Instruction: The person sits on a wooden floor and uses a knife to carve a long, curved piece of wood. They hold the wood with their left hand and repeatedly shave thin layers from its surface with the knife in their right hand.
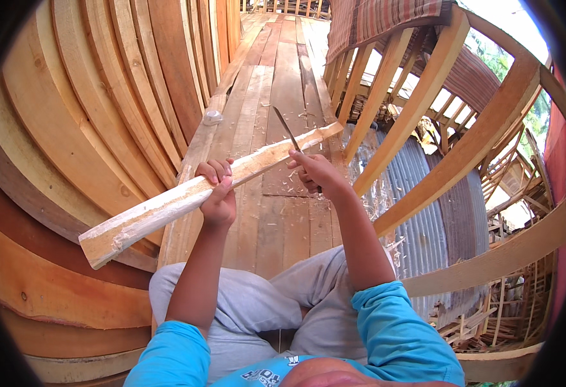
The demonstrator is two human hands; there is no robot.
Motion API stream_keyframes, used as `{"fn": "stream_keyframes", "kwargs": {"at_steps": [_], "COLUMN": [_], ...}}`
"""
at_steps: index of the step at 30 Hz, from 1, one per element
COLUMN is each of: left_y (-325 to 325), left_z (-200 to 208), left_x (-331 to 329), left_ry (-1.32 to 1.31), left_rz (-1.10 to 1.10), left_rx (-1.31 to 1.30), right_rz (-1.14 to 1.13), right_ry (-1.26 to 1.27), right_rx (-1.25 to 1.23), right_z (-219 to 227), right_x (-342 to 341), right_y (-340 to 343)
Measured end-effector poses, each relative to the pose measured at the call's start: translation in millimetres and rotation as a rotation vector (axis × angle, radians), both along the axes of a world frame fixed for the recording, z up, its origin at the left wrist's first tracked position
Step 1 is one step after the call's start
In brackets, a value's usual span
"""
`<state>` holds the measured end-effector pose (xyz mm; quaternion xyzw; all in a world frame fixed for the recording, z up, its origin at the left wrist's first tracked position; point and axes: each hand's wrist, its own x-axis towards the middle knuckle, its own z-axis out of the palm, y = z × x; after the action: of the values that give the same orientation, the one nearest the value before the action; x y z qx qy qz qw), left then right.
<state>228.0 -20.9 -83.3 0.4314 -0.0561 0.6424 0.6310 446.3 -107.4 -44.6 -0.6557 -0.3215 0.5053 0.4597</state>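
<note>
Setting: wooden plank floor [276, 213] of a raised walkway, stacked curved boards [83, 129] at the left, slanted rails [425, 84] at the right.
Left hand [217, 193]: fingers wrapped tight around the long pale wood strip [186, 197], holding it slantwise above the lap.
Wood strip: pale, freshly cut faces along most of its length; rougher near the far end.
Right hand [315, 173]: closed around a knife [287, 131], blade against the strip's upper part.
Progress: shavings [380, 200] lie about; carving looks partly done.
</note>
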Motion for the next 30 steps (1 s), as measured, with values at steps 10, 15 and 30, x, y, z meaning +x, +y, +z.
{"fn": "stream_keyframes", "kwargs": {"at_steps": [10,15,30], "left_y": [26.6,39.2,62.3], "left_z": [1.5,-17.7,6.3], "left_x": [-17.6,-22.3,-43.2], "left_ry": [-0.117,-0.124,-0.218], "left_rz": [-0.05,0.008,0.045], "left_rx": [-0.165,-0.313,-0.431], "right_rz": [-0.049,-0.052,-0.146], "right_ry": [0.045,-0.072,-0.046], "right_rx": [0.083,0.039,0.067], "right_z": [-29.1,-61.5,-77.4], "right_x": [47.4,32.8,26.0], "right_y": [-16.6,9.4,28.9]}}
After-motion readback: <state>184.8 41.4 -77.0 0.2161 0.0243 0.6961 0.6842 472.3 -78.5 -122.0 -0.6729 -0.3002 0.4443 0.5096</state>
